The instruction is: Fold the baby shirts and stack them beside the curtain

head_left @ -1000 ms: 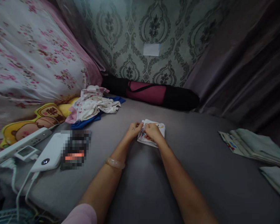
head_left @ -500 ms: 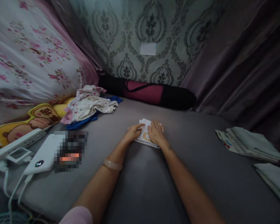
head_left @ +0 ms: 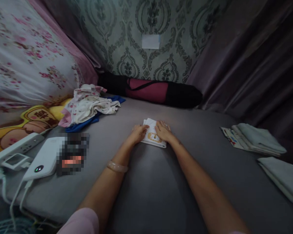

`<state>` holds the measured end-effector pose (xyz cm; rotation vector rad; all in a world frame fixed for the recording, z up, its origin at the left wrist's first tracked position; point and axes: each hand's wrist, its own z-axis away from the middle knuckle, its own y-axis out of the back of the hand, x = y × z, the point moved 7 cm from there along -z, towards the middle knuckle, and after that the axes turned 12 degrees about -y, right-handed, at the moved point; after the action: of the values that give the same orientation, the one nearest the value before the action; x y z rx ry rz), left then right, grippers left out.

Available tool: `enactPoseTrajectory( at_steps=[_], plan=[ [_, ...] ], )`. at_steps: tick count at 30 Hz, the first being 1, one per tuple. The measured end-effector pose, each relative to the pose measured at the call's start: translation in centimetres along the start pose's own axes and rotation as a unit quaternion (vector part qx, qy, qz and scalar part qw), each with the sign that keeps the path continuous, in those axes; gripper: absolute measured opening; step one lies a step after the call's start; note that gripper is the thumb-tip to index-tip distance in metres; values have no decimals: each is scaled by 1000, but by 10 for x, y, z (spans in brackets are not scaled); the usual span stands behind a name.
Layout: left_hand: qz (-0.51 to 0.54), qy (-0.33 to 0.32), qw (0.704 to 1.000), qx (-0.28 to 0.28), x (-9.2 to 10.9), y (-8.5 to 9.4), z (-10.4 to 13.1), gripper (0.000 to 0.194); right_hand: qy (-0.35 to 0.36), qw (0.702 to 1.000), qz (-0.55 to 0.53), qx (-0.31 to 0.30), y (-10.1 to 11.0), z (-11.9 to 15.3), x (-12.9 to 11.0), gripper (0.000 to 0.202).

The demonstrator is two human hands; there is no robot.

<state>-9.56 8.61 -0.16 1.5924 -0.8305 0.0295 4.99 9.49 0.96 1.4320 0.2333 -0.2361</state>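
Observation:
A small folded white cloth (head_left: pixel 153 140) with an orange animal print lies on the grey sheet (head_left: pixel 156 182), in the middle of the view. At its left edge is my left hand (head_left: pixel 138 133), the thumb over the cloth and the fingers bent down at its side, gripping that edge. My right hand (head_left: pixel 163 131) takes hold of the cloth's right edge, thumb on top and fingers along the side. The print now shows between the two hands.
Crumpled clothes (head_left: pixel 90 107) and a yellow cushion (head_left: pixel 36 122) lie at the left, above a power strip (head_left: pixel 19 148) and white power bank (head_left: pixel 42 162). A black and maroon bag (head_left: pixel 148 91) rests along the wall. Folded cloths (head_left: pixel 258 139) are stacked at the right, another (head_left: pixel 283 177) nearer.
My right hand has slid from the top of the cloth to its right edge, uncovering more of the print. The whole view has shifted slightly.

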Motion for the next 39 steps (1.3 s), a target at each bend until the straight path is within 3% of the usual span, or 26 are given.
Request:
enactPoseTrajectory(
  at_steps=[4, 8, 14, 20, 26, 30, 33, 36, 39],
  plan=[
    [106, 20, 994, -24, 0, 0, 0, 40, 40, 997, 5, 68, 4, 9, -23, 56],
    [181, 62, 981, -5, -3, 15, 6, 53, 54, 996, 4, 67, -6, 11, -45, 56],
    [275, 157, 942, -109, -15, 16, 23, 52, 33, 994, 42, 96, -19, 6, -49, 54],
    [287, 262, 921, -20, -34, 30, 27, 34, 60, 990, 56, 112, -17, 18, -62, 54],
    [305, 324, 895, 29, -47, 28, 29, 23, 136, 981, 30, 133, -31, 43, -86, 53],
    [297, 317, 900, 36, -42, 24, 25, 22, 135, 982, 5, 132, -31, 44, -85, 52],
    [277, 309, 909, 37, -35, 19, 19, 22, 149, 985, -31, 84, -27, 40, -79, 54],
    [245, 300, 921, 36, -28, 13, 13, 26, 130, 988, -57, 54, -22, 41, -63, 57],
    [151, 273, 949, 49, -18, 12, 11, 31, 101, 992, -36, 72, -18, 50, -44, 59]
  ],
)
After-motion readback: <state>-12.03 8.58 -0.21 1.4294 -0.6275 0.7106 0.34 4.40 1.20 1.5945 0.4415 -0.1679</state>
